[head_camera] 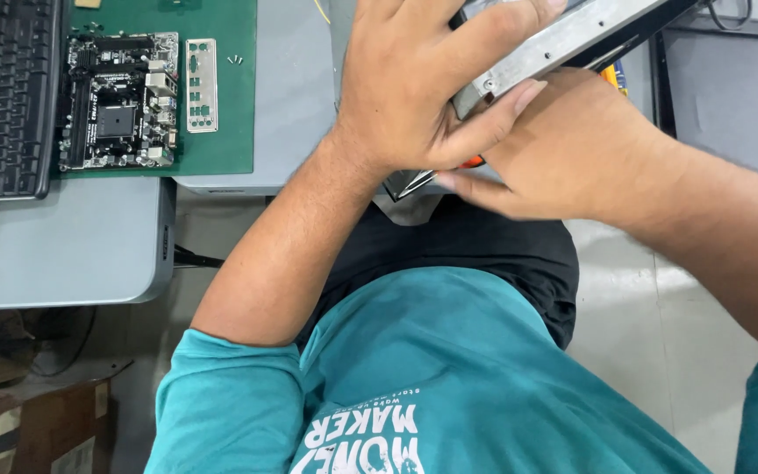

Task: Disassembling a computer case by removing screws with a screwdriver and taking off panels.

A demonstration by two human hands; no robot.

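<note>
Left hand point(414, 83): fingers curled tight over the edge of a flat silver metal drive point(563, 39), thumb pressed along its underside. Drive tilted, held above the lap, running up and away from the fingertips towards the top right.

Right hand point(563, 149): just beneath the left thumb, touching it, fingers bent; an orange-handled tool point(474, 162) peeks from under them, grip itself hidden, so cannot tell how closed.

Outward, well left of the left hand's knuckles: green mat point(221, 132) on grey table point(63, 246), carrying a motherboard point(118, 101) and a silver port shield point(201, 85) just beside it. Black keyboard point(2, 96) further left.
</note>
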